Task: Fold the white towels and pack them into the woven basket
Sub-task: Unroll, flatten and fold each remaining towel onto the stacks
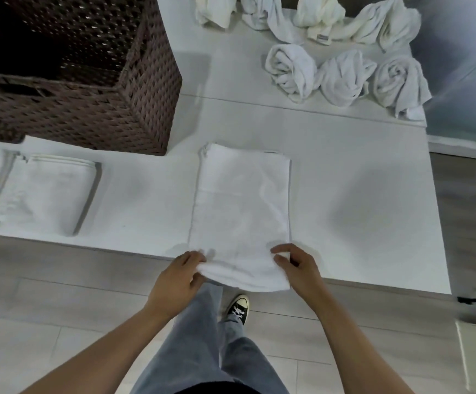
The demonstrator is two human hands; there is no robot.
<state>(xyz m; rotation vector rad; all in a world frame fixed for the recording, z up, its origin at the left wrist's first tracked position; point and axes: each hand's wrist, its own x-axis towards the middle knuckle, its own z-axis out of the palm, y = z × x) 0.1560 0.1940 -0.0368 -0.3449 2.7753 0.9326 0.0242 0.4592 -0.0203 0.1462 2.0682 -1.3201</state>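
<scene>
Towel (241, 206) in work lies flat on the white table (359, 194), folded into a long strip whose near end hangs just over the table's front edge. I have both hands at that near end: my left hand (178, 280) pinches the left corner, my right hand (295, 267) pinches the right corner, the two hands apart by the strip's width. Left of it sits a stack of folded towels (46, 191), touching the table's near edge. Behind that stack stands the woven basket (89, 95), dark brown. Crumpled towels (342, 52) are heaped at the table's far right, well apart from my hands.
</scene>
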